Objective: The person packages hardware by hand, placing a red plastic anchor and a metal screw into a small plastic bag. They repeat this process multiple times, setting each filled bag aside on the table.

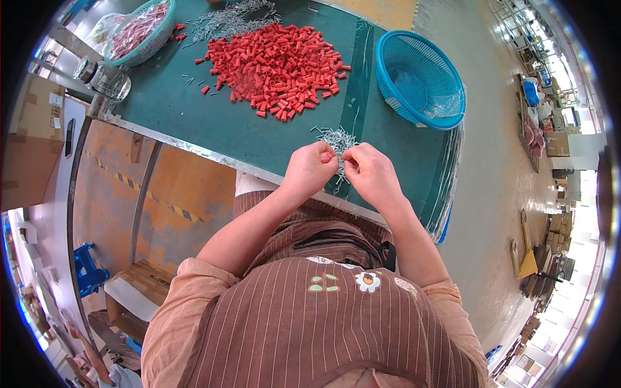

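Note:
My left hand [308,169] is closed in a fist-like pinch near the table's front edge. A pinkish-red spot shows at its fingertips, and I cannot tell whether it is a fingertip or a small piece. Close beside it, my right hand [372,171] pinches with thumb and forefinger; whatever is between them is too small to make out. Just beyond and beneath both hands lies a small pile of thin silver metal pins [336,138], partly hidden by my fingers. A big heap of small red tapered caps [278,68] spreads across the green tabletop [174,116] farther off.
At the right stands a blue mesh basket [414,77]. More metal pins [236,22] lie behind the red heap. A pale green basket [145,39] of red pieces sits at the far left, near a clear jar [110,83]. Cardboard boxes [32,136] stand left of the table.

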`<state>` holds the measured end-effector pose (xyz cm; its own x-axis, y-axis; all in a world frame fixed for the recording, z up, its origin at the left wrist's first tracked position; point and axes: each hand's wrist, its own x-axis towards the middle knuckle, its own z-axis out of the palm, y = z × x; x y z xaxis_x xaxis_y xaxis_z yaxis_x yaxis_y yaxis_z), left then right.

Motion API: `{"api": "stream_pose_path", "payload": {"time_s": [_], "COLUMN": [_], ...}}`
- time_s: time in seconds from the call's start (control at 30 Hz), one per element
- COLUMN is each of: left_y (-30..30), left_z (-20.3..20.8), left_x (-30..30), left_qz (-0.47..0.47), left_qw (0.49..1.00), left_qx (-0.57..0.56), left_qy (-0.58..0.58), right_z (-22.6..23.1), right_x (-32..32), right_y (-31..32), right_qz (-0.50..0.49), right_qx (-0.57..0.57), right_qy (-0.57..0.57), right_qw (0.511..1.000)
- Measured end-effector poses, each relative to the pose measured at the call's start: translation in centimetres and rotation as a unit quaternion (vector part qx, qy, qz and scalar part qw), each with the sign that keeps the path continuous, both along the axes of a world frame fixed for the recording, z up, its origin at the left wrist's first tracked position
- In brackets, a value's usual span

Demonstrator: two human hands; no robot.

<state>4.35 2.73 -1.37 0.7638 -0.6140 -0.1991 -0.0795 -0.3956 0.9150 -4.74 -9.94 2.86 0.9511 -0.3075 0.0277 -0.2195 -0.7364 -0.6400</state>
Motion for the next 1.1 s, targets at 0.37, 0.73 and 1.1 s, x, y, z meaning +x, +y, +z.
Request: {"api": "stream_pose_path", "payload": {"time_s": [0.37,0.73,1.1], "left_y": [-0.4,-0.5,-0.5], "left_z": [-0.7,-0.5,-1.3], "left_x": [0.4,0.4,1.0], "left_qz": [-0.002,0.006,0.016], "left_qw": [0.992,0.998,0.957], "left_qx": [-0.001,0.005,-0.06], "left_qy": [0.127,0.07,0.285], "right_z": [0.3,1.6,-0.2], "right_x": [0.7,-0.1,-1.1], "right_y": [-0.1,-1.2,0.5], "right_qz": [0.103,0.034,-0.038], "right_qx": [-0.206,-0.061,0.051], "right_qy": [0.036,0.024,-0.057], "right_qw": [0.973,0.997,0.996]}}
